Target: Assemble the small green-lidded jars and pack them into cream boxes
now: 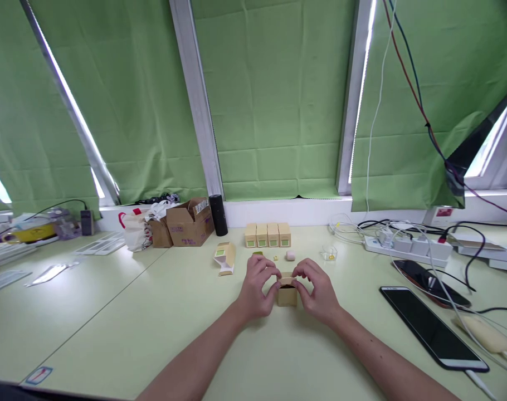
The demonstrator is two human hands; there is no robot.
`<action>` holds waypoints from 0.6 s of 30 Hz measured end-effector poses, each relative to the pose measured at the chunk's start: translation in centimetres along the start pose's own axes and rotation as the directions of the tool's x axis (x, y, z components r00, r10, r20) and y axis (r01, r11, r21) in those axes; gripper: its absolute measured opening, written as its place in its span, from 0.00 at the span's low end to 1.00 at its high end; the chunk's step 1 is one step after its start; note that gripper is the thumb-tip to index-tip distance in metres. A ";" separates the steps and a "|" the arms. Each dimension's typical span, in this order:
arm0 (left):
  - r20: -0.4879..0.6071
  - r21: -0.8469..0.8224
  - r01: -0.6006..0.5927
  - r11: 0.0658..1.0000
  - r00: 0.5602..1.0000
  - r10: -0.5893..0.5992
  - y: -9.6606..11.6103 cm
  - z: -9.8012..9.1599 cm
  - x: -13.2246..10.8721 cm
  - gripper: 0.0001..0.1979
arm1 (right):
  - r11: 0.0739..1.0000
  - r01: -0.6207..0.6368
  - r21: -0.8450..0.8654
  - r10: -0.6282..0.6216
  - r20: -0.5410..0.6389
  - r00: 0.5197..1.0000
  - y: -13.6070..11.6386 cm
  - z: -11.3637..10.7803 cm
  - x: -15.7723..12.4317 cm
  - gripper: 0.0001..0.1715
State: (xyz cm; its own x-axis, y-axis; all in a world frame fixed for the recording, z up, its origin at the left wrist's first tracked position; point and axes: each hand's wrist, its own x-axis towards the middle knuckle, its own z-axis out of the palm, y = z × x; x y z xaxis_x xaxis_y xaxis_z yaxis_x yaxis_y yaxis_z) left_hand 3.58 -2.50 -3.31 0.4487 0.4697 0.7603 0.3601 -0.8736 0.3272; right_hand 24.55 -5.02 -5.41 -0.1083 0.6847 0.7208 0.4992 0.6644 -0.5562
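Observation:
A small brown cardboard box point(287, 298) stands upright on the table in front of me, its top flap raised and a dark opening below it. My left hand point(257, 287) pinches the left end of the flap between thumb and fingers. At the flap's right end, my right hand point(319, 291) has the same pinch. Just beyond the hands lie a small pinkish block point(290, 255), a tiny yellow piece point(276, 258) and a green item point(257, 253), partly hidden by my left hand. Farther left an open carton point(225, 258) lies on its side.
Several small brown boxes point(268, 235) stand in a row at the back. A clear dish point(329, 254) holds something yellow. On the right are a power strip point(408, 248), cables and a large phone point(431, 326). At back left stand a cardboard box point(190, 225) and a black cylinder point(218, 215).

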 end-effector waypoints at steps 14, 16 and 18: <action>0.084 0.055 0.001 0.998 0.996 -0.006 -0.1 0.2 -0.2 0.04 | 0.991 0.087 -0.103 -0.077 0.097 0.992 0.1 -0.3 -0.1 0.06; 0.081 0.059 -0.001 0.998 0.997 -0.003 -0.1 0.2 -0.2 0.04 | 0.989 0.102 -0.105 -0.092 0.094 0.991 0.1 -0.3 -0.1 0.07; 0.074 0.062 -0.012 0.998 0.997 0.007 -0.1 0.2 -0.1 0.04 | 0.988 0.113 -0.106 -0.103 0.089 0.991 0.0 -0.3 -0.1 0.07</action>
State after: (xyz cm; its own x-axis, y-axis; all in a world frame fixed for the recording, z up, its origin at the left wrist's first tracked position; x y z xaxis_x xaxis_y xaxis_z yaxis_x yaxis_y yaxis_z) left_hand 3.66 -2.42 -3.59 0.5110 0.4713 0.7188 0.4051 -0.8696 0.2822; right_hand 24.82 -5.16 -5.36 -0.2356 0.6363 0.7346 0.5719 0.7019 -0.4246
